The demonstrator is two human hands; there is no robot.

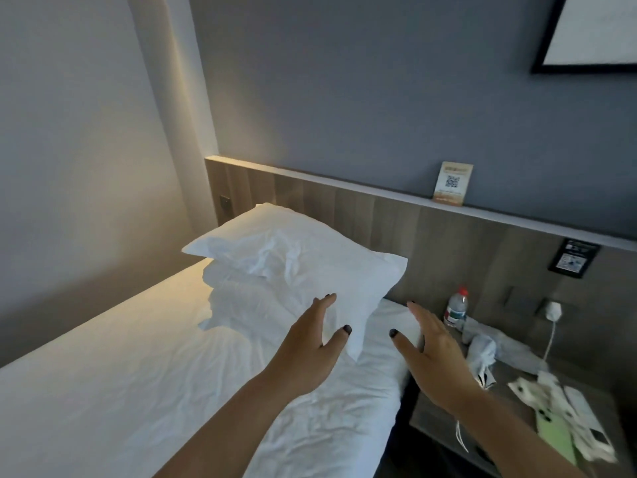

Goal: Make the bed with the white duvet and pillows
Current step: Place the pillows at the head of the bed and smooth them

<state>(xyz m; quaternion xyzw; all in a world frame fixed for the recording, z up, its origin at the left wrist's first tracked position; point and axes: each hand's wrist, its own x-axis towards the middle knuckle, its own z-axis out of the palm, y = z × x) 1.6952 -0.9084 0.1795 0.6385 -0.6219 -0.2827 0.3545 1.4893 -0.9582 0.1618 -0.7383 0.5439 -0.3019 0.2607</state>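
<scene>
Two hands (372, 343) open near pillow (296, 260); card (452, 182) shows QR code.

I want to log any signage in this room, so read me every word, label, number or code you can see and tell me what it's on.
No text can be read as words.
Card on the headboard ledge: a QR code; its lines of print are too small to read.
Black plaque on the headboard: a printed square and text, blurred.
Water bottle on the nightstand: label too small to read.
Framed picture on the wall: nothing readable.
</scene>
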